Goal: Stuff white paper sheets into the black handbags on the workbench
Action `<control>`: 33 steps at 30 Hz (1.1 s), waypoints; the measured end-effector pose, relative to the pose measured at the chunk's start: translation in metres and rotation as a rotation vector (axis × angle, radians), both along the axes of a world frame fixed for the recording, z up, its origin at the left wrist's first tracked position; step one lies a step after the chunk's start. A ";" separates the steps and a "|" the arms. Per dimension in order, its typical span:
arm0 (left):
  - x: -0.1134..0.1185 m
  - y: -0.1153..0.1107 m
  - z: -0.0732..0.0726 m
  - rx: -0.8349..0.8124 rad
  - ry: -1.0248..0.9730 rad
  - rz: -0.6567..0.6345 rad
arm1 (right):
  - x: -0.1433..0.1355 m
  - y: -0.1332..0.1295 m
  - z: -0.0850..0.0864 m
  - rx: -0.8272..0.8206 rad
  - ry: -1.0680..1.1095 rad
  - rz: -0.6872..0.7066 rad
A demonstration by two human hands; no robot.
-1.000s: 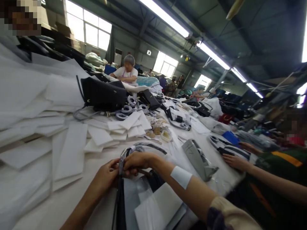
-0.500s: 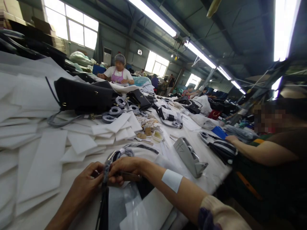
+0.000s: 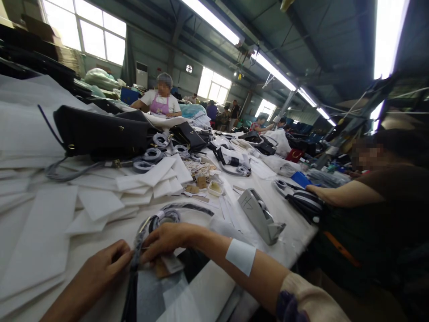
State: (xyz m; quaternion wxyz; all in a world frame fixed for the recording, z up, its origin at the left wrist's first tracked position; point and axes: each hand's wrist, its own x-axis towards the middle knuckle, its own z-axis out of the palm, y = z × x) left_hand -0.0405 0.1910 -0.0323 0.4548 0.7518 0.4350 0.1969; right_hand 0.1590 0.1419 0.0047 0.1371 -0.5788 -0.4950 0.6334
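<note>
Near side of the desk (image 3: 125,228) — wrapped strap (image 3: 136,250) between our hands. Our left hand (image 3: 109,268): fingers pressed together beside it. Our right hand (image 3: 166,239): fingers curled against it, grip unclear — brown tag (image 3: 161,268) below. Tape dispenser (image 3: 256,217) right.

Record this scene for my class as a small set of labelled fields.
Left hand: the left hand is beside a wrapped strap; grip unclear
Right hand: the right hand is at the strap, near a brown card
Table, left: white sheets, black bag
Table, right: grey tape dispenser
Nearby: a person at right, one arm extended over the table
</note>
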 end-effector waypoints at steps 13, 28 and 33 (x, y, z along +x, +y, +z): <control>-0.006 -0.007 -0.003 -0.357 -0.327 0.096 | -0.011 -0.015 -0.001 0.041 0.278 -0.261; 0.005 -0.026 0.008 -0.424 -0.540 0.339 | -0.023 -0.011 -0.003 0.580 -0.023 -0.175; 0.006 -0.027 0.004 -0.435 -0.556 0.332 | -0.024 -0.011 0.004 0.213 0.203 -0.200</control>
